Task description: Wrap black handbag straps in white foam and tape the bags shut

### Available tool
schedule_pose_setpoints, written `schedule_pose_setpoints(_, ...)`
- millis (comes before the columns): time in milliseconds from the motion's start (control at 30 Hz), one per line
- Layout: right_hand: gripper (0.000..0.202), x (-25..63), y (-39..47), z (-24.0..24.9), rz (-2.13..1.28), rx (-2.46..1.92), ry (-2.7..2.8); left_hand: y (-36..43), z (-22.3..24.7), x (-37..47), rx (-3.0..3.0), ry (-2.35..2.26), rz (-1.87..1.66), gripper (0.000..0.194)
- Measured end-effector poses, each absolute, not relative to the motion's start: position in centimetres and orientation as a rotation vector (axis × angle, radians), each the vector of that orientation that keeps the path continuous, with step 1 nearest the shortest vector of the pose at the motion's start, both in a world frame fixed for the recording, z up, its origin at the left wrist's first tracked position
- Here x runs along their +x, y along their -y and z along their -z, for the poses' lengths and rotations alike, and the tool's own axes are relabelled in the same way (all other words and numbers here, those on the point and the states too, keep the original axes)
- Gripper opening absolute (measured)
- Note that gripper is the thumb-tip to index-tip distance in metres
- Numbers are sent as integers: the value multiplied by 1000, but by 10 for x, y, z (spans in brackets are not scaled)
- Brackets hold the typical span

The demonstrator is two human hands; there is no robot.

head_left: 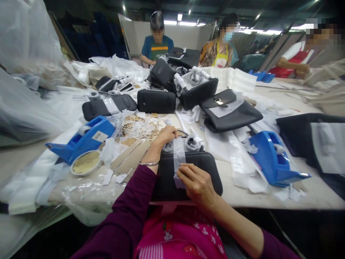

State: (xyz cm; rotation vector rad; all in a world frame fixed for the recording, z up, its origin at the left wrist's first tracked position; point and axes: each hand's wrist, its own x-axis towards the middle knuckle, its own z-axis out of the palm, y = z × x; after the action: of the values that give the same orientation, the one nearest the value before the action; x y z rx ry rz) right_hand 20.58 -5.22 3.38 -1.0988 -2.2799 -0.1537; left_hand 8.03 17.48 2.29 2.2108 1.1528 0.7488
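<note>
A black handbag (205, 169) lies in front of me at the table's edge. A strip of translucent tape (179, 154) runs down over its middle. Plastic-wrapped coils (193, 142) sit at its far side, beside the strip. My left hand (166, 136) is closed at the far side of the bag, its fingertips at a thin dark handle (182, 132). On the near side, the bent fingers of my right hand (198, 182) are together on the lower part of the tape; its thumb is hidden.
Blue tape dispensers stand left (83, 138) and right (269, 158). Tags with strings (141, 126) are heaped beyond my left hand, near a round dish (86, 162). Several black bags (156, 100) and plastic wrapping cover the table's far part. Three people work across it.
</note>
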Motion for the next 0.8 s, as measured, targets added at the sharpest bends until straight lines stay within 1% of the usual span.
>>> schedule_pose_setpoints(100, 30, 206, 61, -26, 164, -1084, 2255, -169, -28, 84, 2296, -1181, -655, 23)
schedule_pose_setpoints(233, 29, 207, 71, -16, 160, -1085, 2223, -161, -31, 89, 2362, -1263, -629, 24)
schedule_pose_setpoints(433, 32, 205, 79, -1, 194, -1069, 2197, -158, -29, 95, 2412, -1326, -678, 23)
schedule_pose_setpoints(533, 35, 204, 82, 4, 226, -1075, 2190, -159, -42, 98, 2415, -1304, -756, 23)
schedule_pose_setpoints(600, 37, 204, 84, 6, 250, -1076, 2185, -151, -57, 96, 2416, -1247, -817, 27)
schedule_pose_setpoints(700, 39, 205, 88, 7, 278, -1088, 2176, -114, -74, 84, 2407, -991, -906, 42)
schedule_pose_setpoints(800, 36, 204, 90, 8, 294, -1086, 2178, -58, -67, 59, 2405, -694, -927, 44)
